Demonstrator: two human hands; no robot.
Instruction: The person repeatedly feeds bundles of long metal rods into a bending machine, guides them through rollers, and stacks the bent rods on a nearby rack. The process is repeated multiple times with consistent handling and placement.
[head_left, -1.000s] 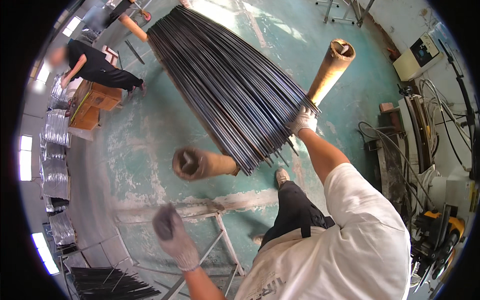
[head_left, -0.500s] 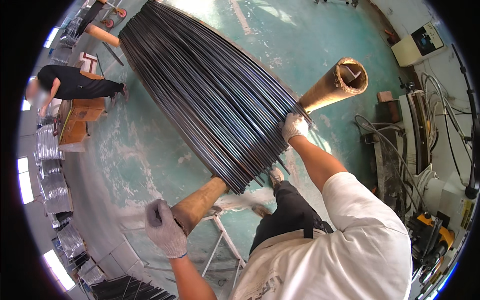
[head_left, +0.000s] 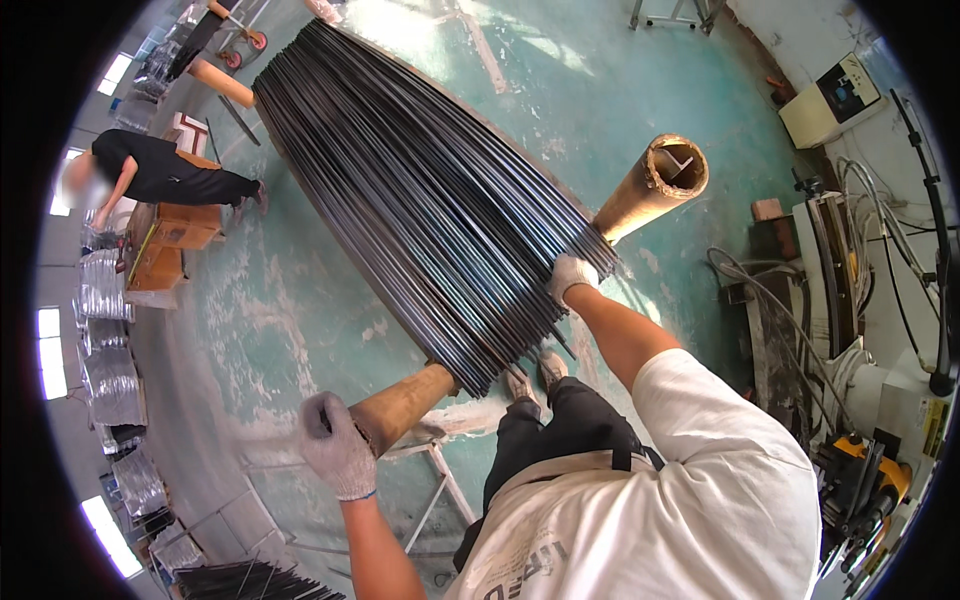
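Note:
Many long, thin dark rods (head_left: 430, 210) lie side by side in a wide layer, running from near me to the far left. My right hand (head_left: 572, 279), in a pale knit glove, is closed on rods at the near right end of the layer. On the left, my gloved left hand (head_left: 336, 446) is curled into a loose fist with a dark hollow among its fingers. Nothing shows inside it. It is beside the open end of a brown tube (head_left: 405, 405) that reaches under the near left corner of the rods.
Another thick brown tube (head_left: 650, 190) sticks out at the right of the rods. A co-worker (head_left: 170, 170) in dark clothes bends over cardboard boxes (head_left: 185, 228) at left. Machinery with hoses (head_left: 830, 270) stands along the right. A pale metal frame (head_left: 450, 480) is below the left tube.
My right hand has shifted slightly left and down along the rod ends. My left hand stays curled near the tube. My feet have come closer together, and the view has shifted a little.

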